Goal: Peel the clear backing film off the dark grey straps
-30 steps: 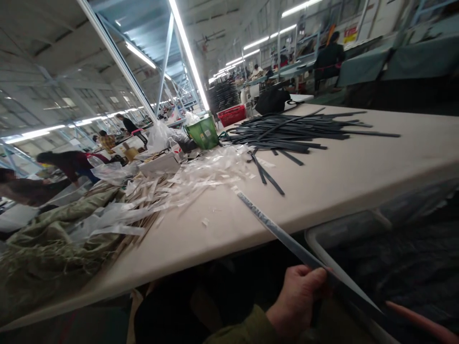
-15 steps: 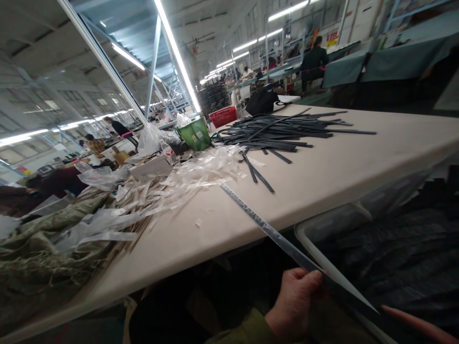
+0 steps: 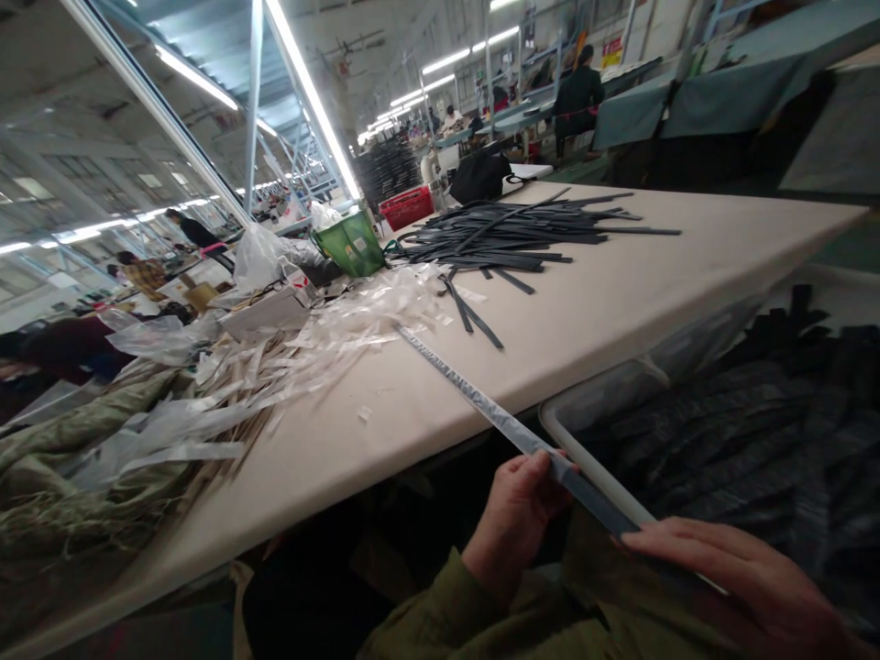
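Note:
A long, narrow dark strip [image 3: 474, 396] slants from the tabletop down to my hands, its far part shiny and whitish, as if covered by film. My left hand [image 3: 512, 518] is closed on it just off the table's front edge, thumb on top. Further down, toward the lower right, my right hand [image 3: 735, 564] also holds the strip, its fingers lying along it and the thumb hidden. The far end rests on the table, touching or close to a heap of translucent film strips [image 3: 385, 307].
Dark strips [image 3: 509, 234] lie piled on the beige table [image 3: 619, 302]. Behind them stand a green basket [image 3: 354, 243], a red crate [image 3: 405, 208] and a black bag [image 3: 478, 174]. Olive cloth [image 3: 89, 431] covers the left side. A white-rimmed bin [image 3: 591, 477] of dark pieces stands at right.
My right hand has come further into view along the strip. My left hand has moved up and left in the picture, still on the strip. The whole view has shifted slightly.

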Available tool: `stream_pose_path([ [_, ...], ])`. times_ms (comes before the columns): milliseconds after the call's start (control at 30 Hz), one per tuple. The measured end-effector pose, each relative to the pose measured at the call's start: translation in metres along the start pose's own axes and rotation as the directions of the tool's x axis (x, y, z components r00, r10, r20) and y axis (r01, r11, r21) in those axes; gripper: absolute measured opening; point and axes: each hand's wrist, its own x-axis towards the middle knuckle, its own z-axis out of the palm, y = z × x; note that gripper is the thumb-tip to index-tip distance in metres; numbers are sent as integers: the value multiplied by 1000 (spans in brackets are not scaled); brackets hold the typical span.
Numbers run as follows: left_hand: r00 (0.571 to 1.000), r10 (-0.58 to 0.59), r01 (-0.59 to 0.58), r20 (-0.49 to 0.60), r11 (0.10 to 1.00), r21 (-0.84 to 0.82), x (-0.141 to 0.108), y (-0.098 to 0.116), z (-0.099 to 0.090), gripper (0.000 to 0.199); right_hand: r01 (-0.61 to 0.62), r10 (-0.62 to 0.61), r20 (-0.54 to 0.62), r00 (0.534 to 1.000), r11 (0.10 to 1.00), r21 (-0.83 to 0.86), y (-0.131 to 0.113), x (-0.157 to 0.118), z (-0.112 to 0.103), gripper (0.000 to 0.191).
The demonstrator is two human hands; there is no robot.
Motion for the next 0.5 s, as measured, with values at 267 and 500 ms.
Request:
stream_pose_path([
  [267, 987, -68, 58, 148, 996, 70, -9, -2, -4, 34, 362, -365, -253, 896, 930, -60, -28, 77, 13, 27],
  [500, 1000, -11, 11, -3, 998, 57, 14, 29, -6, 49, 1, -8, 16, 1000, 913, 409, -34, 55, -21, 27],
])
